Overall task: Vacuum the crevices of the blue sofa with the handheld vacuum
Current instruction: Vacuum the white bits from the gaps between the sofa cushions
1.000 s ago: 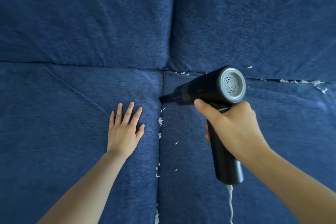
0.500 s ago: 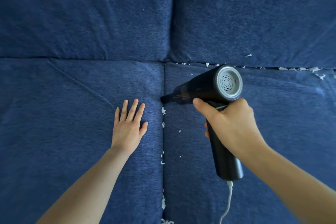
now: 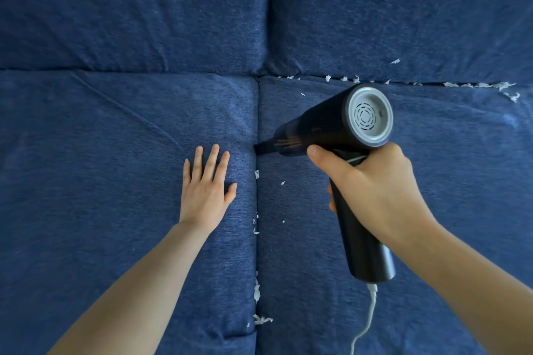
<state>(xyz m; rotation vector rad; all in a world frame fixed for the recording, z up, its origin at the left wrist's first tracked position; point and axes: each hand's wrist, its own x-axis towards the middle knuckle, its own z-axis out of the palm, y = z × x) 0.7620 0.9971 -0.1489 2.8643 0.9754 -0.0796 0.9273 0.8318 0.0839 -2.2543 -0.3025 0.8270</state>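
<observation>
R hand [image 3: 372, 184] gripping handheld vacuum [image 3: 340, 130], nozzle now sitting in center crevice [image 3: 256, 112] | L hand [image 3: 206, 190] lying flat on sofa [image 3: 86, 153] beside it | nozzle's creeping nearer vs 1s ago; white scraps [image 3: 256, 291] still waiting near end + far-right seam

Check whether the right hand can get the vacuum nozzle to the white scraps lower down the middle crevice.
Probably yes. The right hand grips the vacuum, its nozzle already at the crevice. The scraps lie uncovered along it; the left hand rests flat beside the crevice, not across it.
</observation>
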